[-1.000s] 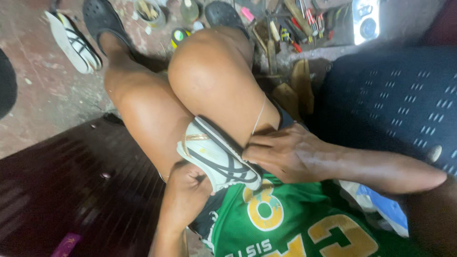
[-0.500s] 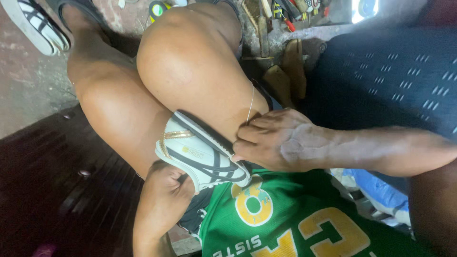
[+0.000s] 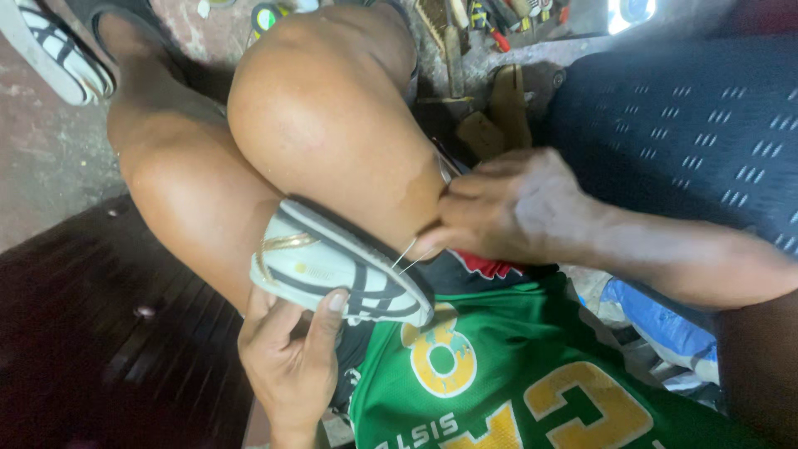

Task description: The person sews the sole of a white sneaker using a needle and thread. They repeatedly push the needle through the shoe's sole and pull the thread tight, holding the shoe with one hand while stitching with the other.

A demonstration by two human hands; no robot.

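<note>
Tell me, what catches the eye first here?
A white shoe with dark stripes, clamped between the bent knees at the centre. The left hand steadies it from below, while the right hand pulls a thin thread from its sole edge. A matching shoe lies on the floor, top left.

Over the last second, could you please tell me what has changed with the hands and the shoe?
The right hand has drawn back from the shoe's sole edge, pulling the thread taut in a short span. The left hand has shifted its grip, its thumb now pressing on the upper. The shoe remains wedged against the knee, sole edge up.
</note>
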